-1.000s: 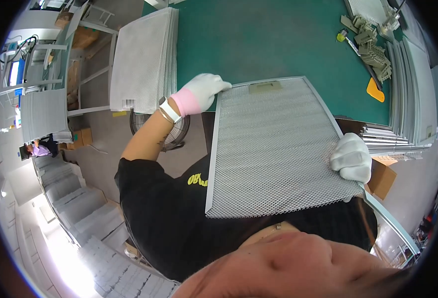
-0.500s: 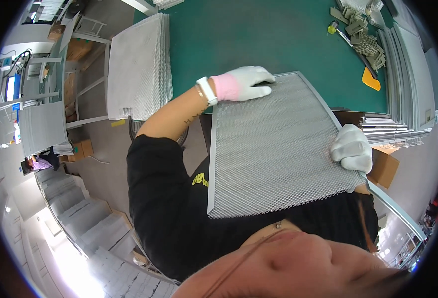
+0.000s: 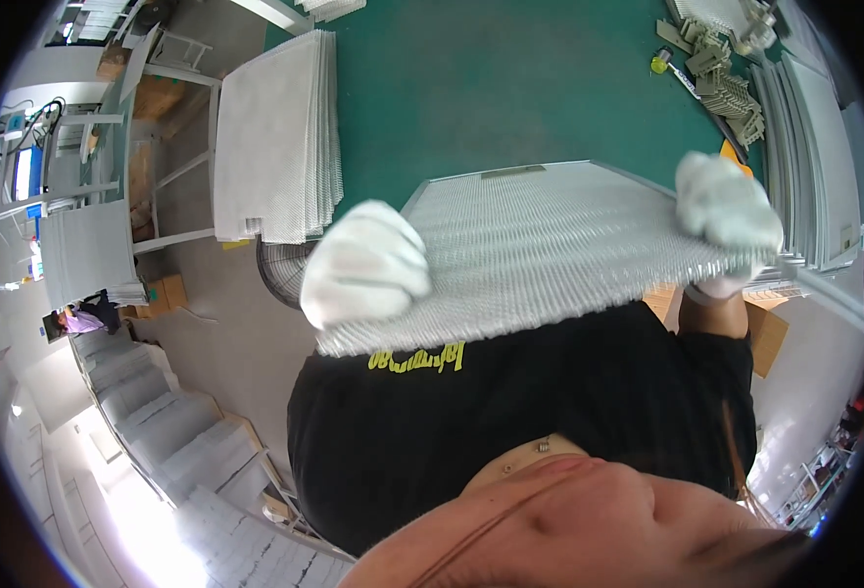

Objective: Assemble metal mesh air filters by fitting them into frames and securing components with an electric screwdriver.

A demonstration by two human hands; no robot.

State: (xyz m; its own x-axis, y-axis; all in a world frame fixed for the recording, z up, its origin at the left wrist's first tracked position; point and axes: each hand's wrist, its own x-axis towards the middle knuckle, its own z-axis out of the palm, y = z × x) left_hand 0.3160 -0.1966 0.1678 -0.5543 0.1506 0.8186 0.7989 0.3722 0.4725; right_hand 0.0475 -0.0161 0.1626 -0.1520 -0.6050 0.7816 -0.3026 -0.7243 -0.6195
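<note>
Over the near edge of the green surface (image 3: 510,88), the head view shows a framed metal mesh panel (image 3: 550,250) held up between both gloved hands. The left hand (image 3: 365,265) is clenched on its near left corner, the right hand (image 3: 726,211) closed around its right edge. A second ago the panel lay flatter, the left hand resting open on its far corner; now it is lifted and tipped toward the person, apparently being turned. A stack of mesh sheets (image 3: 275,137) lies far left, small metal brackets (image 3: 721,69) far right.
</note>
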